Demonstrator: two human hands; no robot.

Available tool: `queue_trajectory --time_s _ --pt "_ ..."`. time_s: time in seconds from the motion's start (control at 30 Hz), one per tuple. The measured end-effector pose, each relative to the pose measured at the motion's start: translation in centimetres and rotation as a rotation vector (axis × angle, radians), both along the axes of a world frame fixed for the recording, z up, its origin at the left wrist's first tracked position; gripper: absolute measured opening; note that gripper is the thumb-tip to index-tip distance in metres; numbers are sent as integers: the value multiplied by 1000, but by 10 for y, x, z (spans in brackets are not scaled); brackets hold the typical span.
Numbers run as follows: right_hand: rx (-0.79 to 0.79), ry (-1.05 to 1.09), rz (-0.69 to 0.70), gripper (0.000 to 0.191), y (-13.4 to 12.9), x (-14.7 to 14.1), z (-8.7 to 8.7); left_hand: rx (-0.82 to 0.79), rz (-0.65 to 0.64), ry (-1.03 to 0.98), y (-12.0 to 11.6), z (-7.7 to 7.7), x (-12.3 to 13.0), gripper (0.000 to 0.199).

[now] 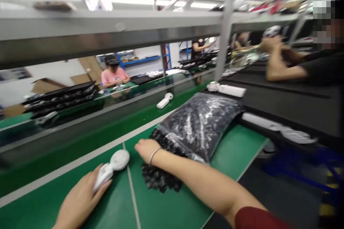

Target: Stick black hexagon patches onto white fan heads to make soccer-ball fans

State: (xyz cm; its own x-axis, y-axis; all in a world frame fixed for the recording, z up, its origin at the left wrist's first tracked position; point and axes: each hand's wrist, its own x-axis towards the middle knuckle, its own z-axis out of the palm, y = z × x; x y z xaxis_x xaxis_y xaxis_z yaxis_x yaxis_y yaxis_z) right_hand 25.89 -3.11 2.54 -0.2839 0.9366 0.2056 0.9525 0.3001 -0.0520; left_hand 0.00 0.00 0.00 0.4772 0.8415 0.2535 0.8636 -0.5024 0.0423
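Dark red sleeve [258, 219] leads to the right hand [147, 150] at black parts [161, 179], grip unclear; the left hand [80, 195] holds a white device [119, 160], likely best kept steady

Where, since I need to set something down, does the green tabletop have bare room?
Bare tabletop shows right of the plastic bag, out to the edge. Another patch lies between the white device in the left hand and the black pieces. It's crowded around the right hand, with those pieces on both sides of it.
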Motion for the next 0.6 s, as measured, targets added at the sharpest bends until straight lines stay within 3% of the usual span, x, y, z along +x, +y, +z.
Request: queue_trajectory --time_s 0.17,0.33,0.6 --pt "31 130 57 18 2 2 -10 -51 -67 146 -10 13 10 56" --pt "41 224 106 16 0 3 -18 -38 -129 184 -15 11 18 59" --pt "217 528 239 15 -11 -5 -13 -114 -129 163 -19 15 19 57"
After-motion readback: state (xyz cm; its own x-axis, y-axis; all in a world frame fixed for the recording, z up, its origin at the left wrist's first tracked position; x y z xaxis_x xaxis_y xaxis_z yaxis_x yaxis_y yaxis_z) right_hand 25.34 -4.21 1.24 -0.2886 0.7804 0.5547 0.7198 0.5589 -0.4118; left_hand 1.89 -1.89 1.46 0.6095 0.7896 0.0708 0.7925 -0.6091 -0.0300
